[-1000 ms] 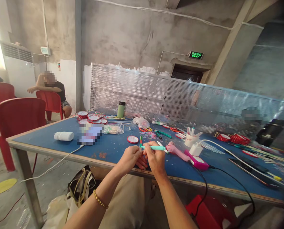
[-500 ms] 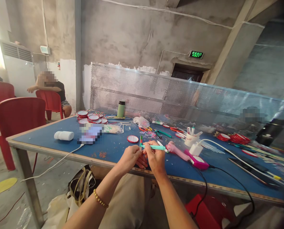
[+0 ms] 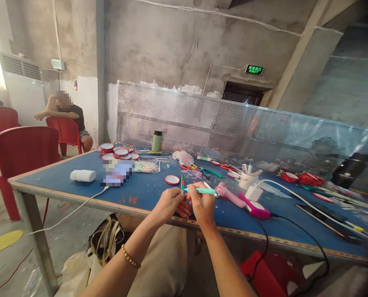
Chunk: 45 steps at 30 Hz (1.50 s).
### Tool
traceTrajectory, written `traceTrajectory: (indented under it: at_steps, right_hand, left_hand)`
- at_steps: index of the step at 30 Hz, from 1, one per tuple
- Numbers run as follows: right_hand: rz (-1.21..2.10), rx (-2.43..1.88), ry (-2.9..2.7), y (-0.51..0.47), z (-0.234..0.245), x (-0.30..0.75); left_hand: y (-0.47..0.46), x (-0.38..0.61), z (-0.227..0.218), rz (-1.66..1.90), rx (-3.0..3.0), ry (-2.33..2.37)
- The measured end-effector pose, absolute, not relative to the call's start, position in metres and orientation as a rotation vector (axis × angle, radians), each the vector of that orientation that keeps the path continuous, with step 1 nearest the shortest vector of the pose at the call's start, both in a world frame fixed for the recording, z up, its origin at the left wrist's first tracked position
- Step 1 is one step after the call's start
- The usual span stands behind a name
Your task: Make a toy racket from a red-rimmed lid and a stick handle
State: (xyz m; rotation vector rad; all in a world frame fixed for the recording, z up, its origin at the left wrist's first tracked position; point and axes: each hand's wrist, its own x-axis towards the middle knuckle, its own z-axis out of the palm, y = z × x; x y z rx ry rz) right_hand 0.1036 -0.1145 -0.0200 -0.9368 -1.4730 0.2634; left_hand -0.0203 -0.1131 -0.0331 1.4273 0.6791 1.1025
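At the table's near edge, my left hand [image 3: 171, 202] pinches a thin flat stick [image 3: 182, 180] that stands upright, with green and red colouring on its upper part. My right hand [image 3: 203, 206] is closed around a teal pen [image 3: 206, 191], its tip against or very close to the stick. Both hands almost touch each other, and the lower end of the stick is hidden by my fingers. Just beyond them lies a round red-rimmed disc [image 3: 172, 180] with a pale face. A pink-handled tool with a magenta end [image 3: 257, 208] lies to the right of my right hand.
On the blue table [image 3: 57, 181] are a white bottle [image 3: 83, 176], stacked red-rimmed discs [image 3: 121, 152], a green flask [image 3: 156, 141], pliers [image 3: 212, 173], a cup of pens [image 3: 247, 180] and a phone [image 3: 326, 216]. Cables hang over the near edge. A person [image 3: 74, 113] sits at far left.
Hardly anything differs. The pen and my right hand have shifted very slightly against the stick, and my left hand keeps its hold.
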Motion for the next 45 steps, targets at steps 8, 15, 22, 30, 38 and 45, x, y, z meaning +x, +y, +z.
traceTrajectory:
  at_steps: [8, 15, 22, 30, 38, 45]
  right_hand:
    - [0.22, -0.929, -1.539, -0.1135, -0.0201, 0.1037]
    - [0.203, -0.929, -1.559, -0.1126, -0.0205, 0.104]
    - [0.119, -0.964, -1.555, -0.112, -0.0222, 0.1049]
    - [0.174, -0.93, -1.523, -0.1138, -0.0213, 0.1043]
    - [0.2, -0.9, -1.567, -0.1116, -0.0225, 0.1041]
    - [0.146, -0.927, -1.552, -0.1125, -0.0217, 0.1039]
  left_hand:
    - [-0.1151, -0.0208, -0.03, 1.081, 1.404, 0.701]
    - [-0.1152, -0.0203, -0.0304, 1.095, 1.404, 0.706]
    - [-0.1142, -0.0205, -0.0306, 1.084, 1.411, 0.704]
    - [-0.1135, -0.0203, -0.0322, 1.089, 1.415, 0.685]
    - [-0.1138, -0.0202, -0.0295, 1.093, 1.416, 0.714]
    - [-0.1133, -0.0202, -0.031, 1.099, 1.414, 0.707]
